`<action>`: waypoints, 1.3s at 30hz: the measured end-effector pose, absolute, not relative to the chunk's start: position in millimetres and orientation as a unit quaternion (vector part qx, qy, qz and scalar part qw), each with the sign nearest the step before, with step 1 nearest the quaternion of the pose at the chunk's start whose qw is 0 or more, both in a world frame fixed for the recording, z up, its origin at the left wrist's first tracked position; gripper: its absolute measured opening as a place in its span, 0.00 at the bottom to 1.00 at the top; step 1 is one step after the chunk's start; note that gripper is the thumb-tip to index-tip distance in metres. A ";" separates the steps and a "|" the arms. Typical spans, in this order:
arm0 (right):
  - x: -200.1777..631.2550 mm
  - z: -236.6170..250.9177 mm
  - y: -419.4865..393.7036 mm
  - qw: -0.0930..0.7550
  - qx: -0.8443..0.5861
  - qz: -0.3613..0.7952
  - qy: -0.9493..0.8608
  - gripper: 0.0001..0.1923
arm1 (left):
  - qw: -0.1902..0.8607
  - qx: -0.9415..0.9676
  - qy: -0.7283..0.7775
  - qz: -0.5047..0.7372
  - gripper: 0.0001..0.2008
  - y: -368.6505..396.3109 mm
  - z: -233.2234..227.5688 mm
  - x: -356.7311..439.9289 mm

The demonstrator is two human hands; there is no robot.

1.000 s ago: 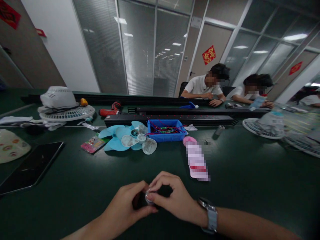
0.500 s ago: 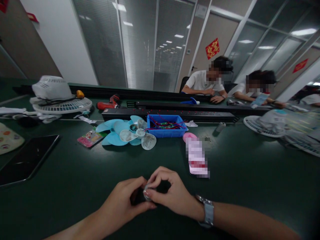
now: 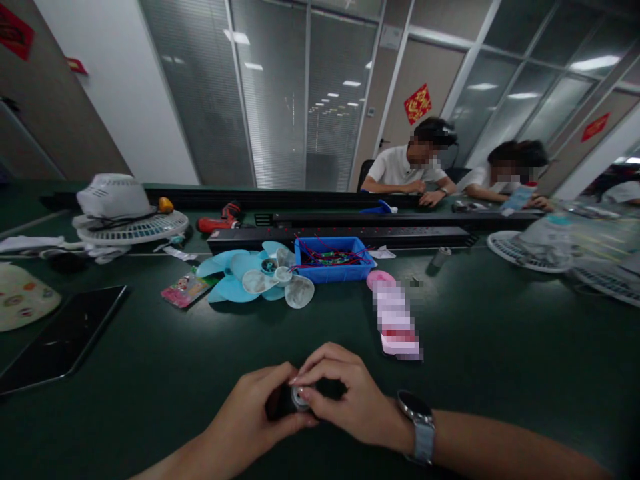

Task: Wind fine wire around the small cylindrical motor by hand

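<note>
A small round metal part [image 3: 299,397] with a silvery top and a dark spot in its middle sits between my hands, low over the near side of the table. My left hand [image 3: 255,408] curls around it from the left, fingers and thumb at its sides. My right hand [image 3: 353,395] is closed in from the right, its fingertips and thumb on the upper rim of the part. The lower body of the part is dark and mostly hidden by the fingers. A watch [image 3: 416,407] is on my right wrist.
Beyond my hands lie light-blue fan blades [image 3: 235,277], a blue bin [image 3: 335,270] of red wires and circuit boards, a pink phone-like object [image 3: 397,327] and a metal cylinder [image 3: 442,259]. A tablet [image 3: 65,337] is at left, a red drill [image 3: 220,220] farther back. Two people sit opposite.
My right fingertips have shifted on the part, so more of its round top shows. The view has tilted slightly, and both hands appear a little lower and farther right.
</note>
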State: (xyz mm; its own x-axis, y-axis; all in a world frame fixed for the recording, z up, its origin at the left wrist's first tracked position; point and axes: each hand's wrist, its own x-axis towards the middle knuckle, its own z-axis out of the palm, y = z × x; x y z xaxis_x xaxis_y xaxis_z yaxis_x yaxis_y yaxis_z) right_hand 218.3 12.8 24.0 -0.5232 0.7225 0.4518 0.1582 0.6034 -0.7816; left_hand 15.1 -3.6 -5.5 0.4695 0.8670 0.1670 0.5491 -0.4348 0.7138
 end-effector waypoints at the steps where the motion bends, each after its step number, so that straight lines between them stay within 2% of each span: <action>1: 218.3 25.1 12.9 0.401 -0.277 0.350 -0.800 0.06 | 0.299 0.802 0.444 0.265 0.13 -3.3 -5.3 15.1; 10: 216.0 34.6 9.4 0.390 -0.314 0.394 -0.771 0.02 | 0.302 0.799 0.451 0.259 0.14 -5.7 1.0 16.3; 17: 213.6 36.0 11.9 0.384 -0.335 0.419 -0.751 0.06 | 0.311 0.797 0.450 0.257 0.14 -5.5 3.4 16.9; 32: 216.0 29.1 9.1 0.404 -0.309 0.349 -0.787 0.03 | 0.299 0.801 0.448 0.260 0.14 -5.1 -2.2 15.8; 39: 217.4 28.3 8.7 0.385 -0.319 0.330 -0.801 0.08 | 0.292 0.800 0.451 0.266 0.12 -6.2 1.5 17.0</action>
